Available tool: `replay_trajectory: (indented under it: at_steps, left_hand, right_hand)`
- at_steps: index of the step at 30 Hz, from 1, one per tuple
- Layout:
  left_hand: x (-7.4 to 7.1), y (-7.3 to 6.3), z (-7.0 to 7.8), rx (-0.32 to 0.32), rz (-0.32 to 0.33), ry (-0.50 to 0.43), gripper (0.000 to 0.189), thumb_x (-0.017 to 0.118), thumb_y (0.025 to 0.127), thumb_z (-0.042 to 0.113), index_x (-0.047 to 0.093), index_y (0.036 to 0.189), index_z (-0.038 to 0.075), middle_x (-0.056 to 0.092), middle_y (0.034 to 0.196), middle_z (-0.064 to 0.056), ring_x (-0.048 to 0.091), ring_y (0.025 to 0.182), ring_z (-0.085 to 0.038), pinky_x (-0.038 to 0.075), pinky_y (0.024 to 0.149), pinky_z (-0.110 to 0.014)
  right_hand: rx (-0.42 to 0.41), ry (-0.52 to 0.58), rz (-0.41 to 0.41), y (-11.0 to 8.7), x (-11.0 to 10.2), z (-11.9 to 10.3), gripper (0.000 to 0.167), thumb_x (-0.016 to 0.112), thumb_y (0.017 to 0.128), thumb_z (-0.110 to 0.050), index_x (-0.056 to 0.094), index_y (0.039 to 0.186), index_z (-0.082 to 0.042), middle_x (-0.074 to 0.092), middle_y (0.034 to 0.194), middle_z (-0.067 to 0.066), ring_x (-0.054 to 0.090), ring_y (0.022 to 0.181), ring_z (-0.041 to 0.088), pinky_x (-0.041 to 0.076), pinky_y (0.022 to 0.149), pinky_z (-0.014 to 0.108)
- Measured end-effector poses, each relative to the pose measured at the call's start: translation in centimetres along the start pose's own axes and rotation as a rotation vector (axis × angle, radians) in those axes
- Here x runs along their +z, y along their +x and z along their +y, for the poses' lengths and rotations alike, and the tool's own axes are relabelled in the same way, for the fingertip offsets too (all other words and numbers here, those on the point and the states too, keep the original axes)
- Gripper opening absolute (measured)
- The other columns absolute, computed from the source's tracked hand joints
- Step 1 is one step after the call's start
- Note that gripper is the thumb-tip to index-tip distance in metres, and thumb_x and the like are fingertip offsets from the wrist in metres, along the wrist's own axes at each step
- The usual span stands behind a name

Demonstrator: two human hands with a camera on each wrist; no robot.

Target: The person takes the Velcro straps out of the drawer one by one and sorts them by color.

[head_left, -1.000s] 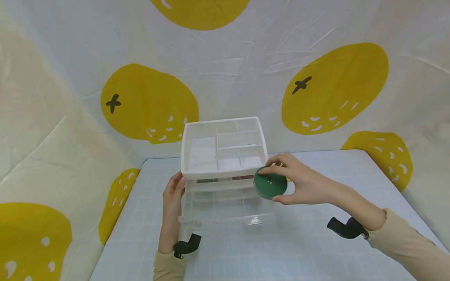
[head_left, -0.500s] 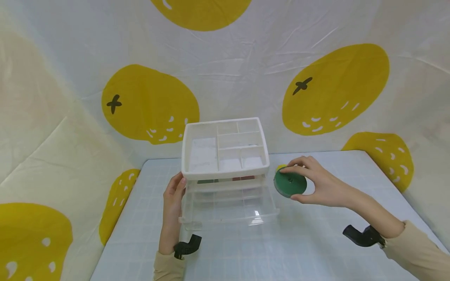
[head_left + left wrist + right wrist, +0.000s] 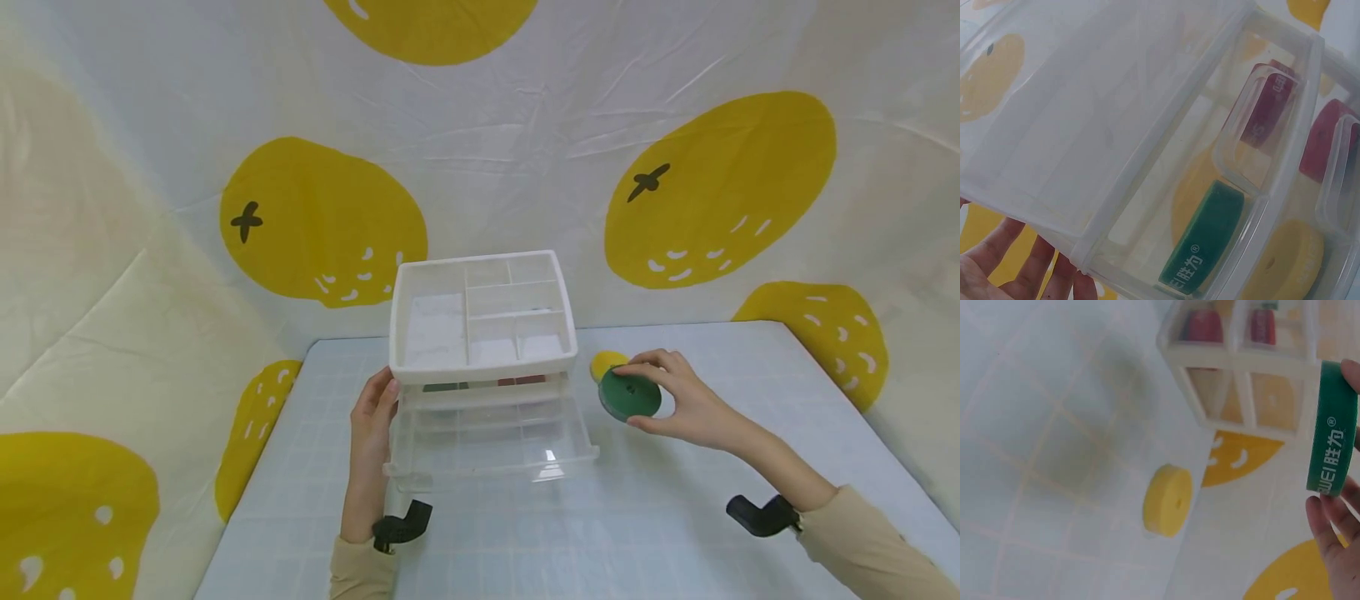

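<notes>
My right hand [image 3: 686, 398] pinches a green tape roll [image 3: 630, 394] by its rim, thumb below and fingers above, over the table right of the drawer box. White print shows on the edge of this green roll [image 3: 1333, 434] in the right wrist view. Just behind it, a yellow tape roll [image 3: 606, 363] lies on the table. The white-topped drawer box [image 3: 480, 369] has a clear drawer [image 3: 480, 442] pulled out toward me. At the box's left side rests my left hand [image 3: 371, 421]; its fingers [image 3: 1035, 265] look extended in the left wrist view.
Other drawers of the box hold a green roll [image 3: 1204, 237], a dark red roll [image 3: 1266, 103] and a yellow roll [image 3: 1288, 262]. A divided white tray [image 3: 429, 327] forms the top. Behind the table hangs a fruit-patterned cloth [image 3: 510, 183].
My right hand has carried the green roll rightward, away from the pulled-out drawer, then slightly down. The yellow roll behind it has become more visible. My left hand stays at the box.
</notes>
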State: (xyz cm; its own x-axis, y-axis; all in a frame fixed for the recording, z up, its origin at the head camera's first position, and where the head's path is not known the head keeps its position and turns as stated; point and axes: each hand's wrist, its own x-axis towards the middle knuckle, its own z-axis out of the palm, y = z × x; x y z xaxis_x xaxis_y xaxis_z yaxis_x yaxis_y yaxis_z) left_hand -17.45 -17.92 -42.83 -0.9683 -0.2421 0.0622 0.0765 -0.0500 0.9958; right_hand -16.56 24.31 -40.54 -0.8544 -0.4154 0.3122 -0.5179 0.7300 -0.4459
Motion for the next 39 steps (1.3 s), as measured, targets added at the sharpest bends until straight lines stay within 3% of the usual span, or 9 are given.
replay_trajectory:
  at_steps: [7, 14, 23, 39]
  left_hand:
    - [0.0, 0.0, -0.2, 0.004, -0.024, -0.009, 0.042, 0.057, 0.097, 0.034, 0.053, 0.132, 0.012, 0.056, 0.127, 0.003, 0.049, 0.119, -0.011, 0.034, 0.110, -0.047]
    - [-0.1, 0.0, -0.3, 0.018, -0.038, -0.030, 0.040, 0.057, 0.096, 0.032, 0.054, 0.131, 0.012, 0.057, 0.125, 0.006, 0.052, 0.117, -0.011, 0.041, 0.105, -0.034]
    - [-0.1, -0.1, -0.2, 0.010, -0.040, -0.019, 0.041, 0.057, 0.096, 0.034, 0.054, 0.132, 0.014, 0.057, 0.125, 0.006, 0.052, 0.117, -0.010, 0.042, 0.103, -0.030]
    - [0.0, 0.0, -0.1, 0.015, -0.033, -0.014, 0.040, 0.056, 0.097, 0.032, 0.054, 0.132, 0.012, 0.058, 0.124, 0.007, 0.051, 0.117, -0.011, 0.038, 0.106, -0.039]
  right_hand:
    - [0.060, 0.048, 0.008, -0.7, 2.4, 2.4, 0.060, 0.085, 0.071, -0.020, 0.059, 0.126, -0.020, 0.047, 0.125, 0.006, 0.037, 0.114, 0.023, 0.048, 0.082, 0.049]
    - [0.077, 0.069, 0.037, -1.1, 4.6, 4.2, 0.060, 0.085, 0.071, -0.022, 0.060, 0.125, -0.016, 0.049, 0.123, 0.010, 0.037, 0.110, 0.022, 0.044, 0.081, 0.046]
    - [0.096, 0.065, 0.065, -1.3, 6.4, 5.8, 0.059, 0.086, 0.068, -0.018, 0.062, 0.122, -0.010, 0.053, 0.118, 0.014, 0.040, 0.106, 0.027, 0.040, 0.081, 0.043]
    - [0.220, 0.075, -0.059, -1.1, 8.2, 7.9, 0.056, 0.082, 0.074, -0.020, 0.059, 0.124, -0.008, 0.049, 0.123, 0.020, 0.042, 0.110, 0.036, 0.044, 0.086, 0.056]
